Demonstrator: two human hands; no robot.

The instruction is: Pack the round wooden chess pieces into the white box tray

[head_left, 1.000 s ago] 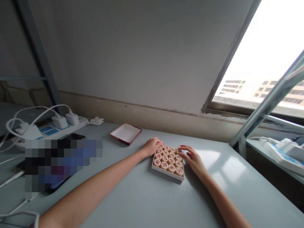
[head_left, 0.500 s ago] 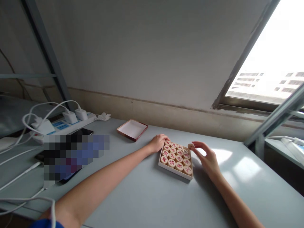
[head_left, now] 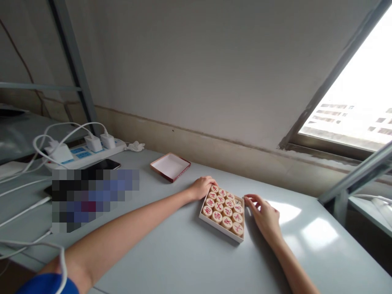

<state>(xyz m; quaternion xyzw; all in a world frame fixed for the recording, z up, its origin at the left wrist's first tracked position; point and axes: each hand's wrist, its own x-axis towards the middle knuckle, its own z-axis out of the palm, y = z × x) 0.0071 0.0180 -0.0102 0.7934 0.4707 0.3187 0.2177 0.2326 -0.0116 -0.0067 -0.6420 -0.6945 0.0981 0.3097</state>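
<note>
A shallow white box point(head_left: 219, 227) of round wooden Chinese chess pieces point(head_left: 227, 211) lies on the grey table. Most of the visible pieces bear red characters. At the far right corner, a piece with a dark character point(head_left: 238, 202) sits lower than its neighbours. My left hand point(head_left: 202, 187) grips the far left corner of the box, fingers curled over its edge. Close against the right rim near the far corner is my right hand point(head_left: 262, 210), thumb and fingers drawn together. Whatever is between those fingertips is hidden.
The open box lid point(head_left: 170, 166) lies inside-up behind my left hand. To the left are a power strip point(head_left: 88, 156) with white chargers and cables, a dark phone point(head_left: 105, 164) and a blurred patch. A metal bed frame point(head_left: 343, 196) stands at the right, below the window.
My right hand has come down to the box's right rim. The chess piece it held above the far right corner no longer shows. My left hand stays at its corner.
</note>
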